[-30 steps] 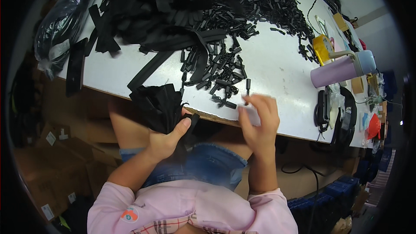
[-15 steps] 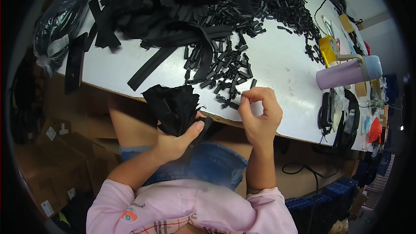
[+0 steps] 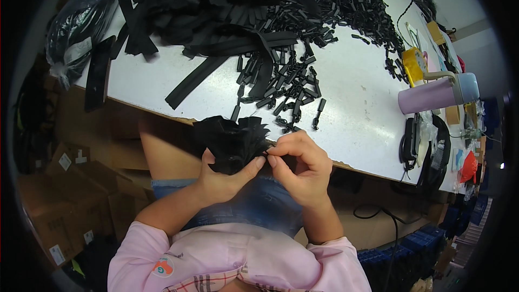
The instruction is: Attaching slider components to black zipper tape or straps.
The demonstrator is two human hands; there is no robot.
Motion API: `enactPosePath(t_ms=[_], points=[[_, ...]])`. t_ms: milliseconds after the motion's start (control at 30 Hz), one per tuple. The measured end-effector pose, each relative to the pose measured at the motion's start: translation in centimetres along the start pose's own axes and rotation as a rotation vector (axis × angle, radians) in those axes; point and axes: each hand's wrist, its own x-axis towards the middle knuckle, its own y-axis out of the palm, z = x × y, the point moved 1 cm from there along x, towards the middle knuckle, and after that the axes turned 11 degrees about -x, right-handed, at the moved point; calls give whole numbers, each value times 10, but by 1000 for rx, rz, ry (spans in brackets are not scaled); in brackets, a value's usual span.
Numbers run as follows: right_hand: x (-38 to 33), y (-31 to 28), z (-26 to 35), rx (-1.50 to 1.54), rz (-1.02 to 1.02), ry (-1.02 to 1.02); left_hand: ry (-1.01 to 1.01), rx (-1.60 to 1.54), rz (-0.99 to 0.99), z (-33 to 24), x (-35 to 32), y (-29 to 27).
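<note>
My left hand (image 3: pixel 223 185) grips a thick bundle of black fabric strips (image 3: pixel 230 139) over my lap, just off the table's near edge. The strips' ends fan out above the thumb. Against the bundle's right edge, my right hand (image 3: pixel 304 168) is closed in a pinch, thumb and forefinger touching near the left thumb tip. What sits in that pinch is too small and hidden to name. Beyond the hands lie loose small black zipper pulls (image 3: pixel 294 89) with short cords, a few close to the right knuckles.
On the white table (image 3: pixel 357 130), a heap of black strips (image 3: pixel 205 5) lies at the back left beside a large pile of pulls (image 3: pixel 346 8). A lilac bottle (image 3: pixel 427 99) and yellow tape (image 3: pixel 413 65) are at the right. Cardboard boxes (image 3: pixel 48 216) stand lower left.
My right hand has moved left and down from above the table edge to the bundle. The bundle has shifted slightly right, and both hands now meet at it.
</note>
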Motion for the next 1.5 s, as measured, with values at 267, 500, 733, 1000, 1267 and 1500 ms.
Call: enactPosePath(t_ms=[267, 500, 733, 1000, 1267, 1500], points=[[-1, 5, 8, -241, -84, -112, 1, 115, -34, 14, -3, -8], [-18, 19, 4, 192, -107, 208, 144, 39, 75, 8, -2, -5], [-15, 9, -11, 781, 172, 442, -43, -102, 130, -3, 0, -8], [-16, 13, -4, 546, 48, 365, -45, -68, 138, 2, 2, -6], [-22, 18, -5, 519, 8, 350, -19, -9, 137, 2, -2, -3], [-24, 13, -14, 403, 173, 267, -76, 65, 152, 1, -3, -10]])
